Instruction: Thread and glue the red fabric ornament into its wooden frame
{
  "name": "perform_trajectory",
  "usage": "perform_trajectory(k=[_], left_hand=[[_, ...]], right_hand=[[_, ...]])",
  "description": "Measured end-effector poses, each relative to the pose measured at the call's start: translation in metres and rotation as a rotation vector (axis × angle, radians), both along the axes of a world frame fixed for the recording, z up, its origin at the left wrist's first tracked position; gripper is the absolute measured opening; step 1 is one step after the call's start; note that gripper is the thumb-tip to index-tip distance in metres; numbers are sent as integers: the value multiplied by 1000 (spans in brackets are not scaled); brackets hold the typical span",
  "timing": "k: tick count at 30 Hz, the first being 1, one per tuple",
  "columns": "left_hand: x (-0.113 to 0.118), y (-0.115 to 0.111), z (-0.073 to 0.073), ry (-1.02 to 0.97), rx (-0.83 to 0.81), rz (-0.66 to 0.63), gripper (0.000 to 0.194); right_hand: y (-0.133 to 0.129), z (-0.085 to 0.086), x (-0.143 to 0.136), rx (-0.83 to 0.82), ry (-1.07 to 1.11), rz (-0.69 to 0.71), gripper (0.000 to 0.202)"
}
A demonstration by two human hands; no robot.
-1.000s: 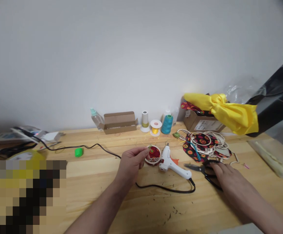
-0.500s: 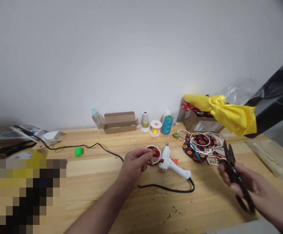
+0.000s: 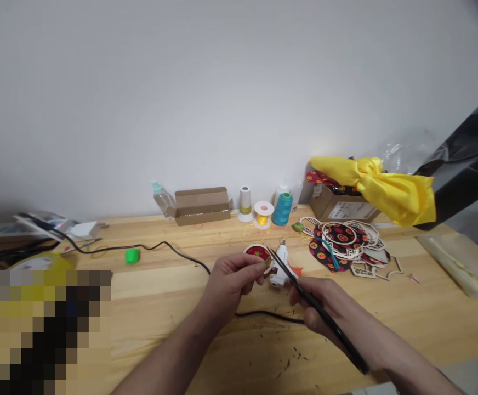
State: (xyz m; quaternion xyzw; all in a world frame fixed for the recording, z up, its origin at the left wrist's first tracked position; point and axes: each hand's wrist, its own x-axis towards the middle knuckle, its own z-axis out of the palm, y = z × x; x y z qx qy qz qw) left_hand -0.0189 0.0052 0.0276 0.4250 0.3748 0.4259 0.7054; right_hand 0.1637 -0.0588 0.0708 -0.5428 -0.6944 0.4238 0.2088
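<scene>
My left hand [image 3: 237,281] is closed in a pinch, and a small green piece shows at its fingertips, its kind too small to tell. My right hand [image 3: 325,304] grips black-handled scissors [image 3: 319,308], seen nearly edge-on, blades pointing at the left fingertips. Just behind the pinch lies a round wooden frame with dark red patterned fabric [image 3: 257,252]. A white hot glue gun [image 3: 279,274] rests on the table beside it, partly hidden by the scissors and my right hand.
Wooden cutouts and patterned fabric [image 3: 337,241] lie to the right. Yellow cloth [image 3: 395,192] drapes over a cardboard box [image 3: 337,206]. Thread spools, including a teal one [image 3: 282,209], stand by an open carton [image 3: 203,207]. A black cord [image 3: 165,243] crosses the table; dark scraps lie in front.
My right hand has swung the scissors leftward from beside the cutouts to my left fingertips. My left hand has shifted slightly right and down, still pinching.
</scene>
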Motion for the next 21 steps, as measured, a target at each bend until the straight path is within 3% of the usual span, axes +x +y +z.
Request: perform_trajectory(k=[11,21], left_hand=[[0,-3,2,81,42,-56,12],[1,-2,2,101,40,-63,12]], right_hand=[[7,-9,-1,-73,47,29,8],[8,-10,0,-113,76,23,12]])
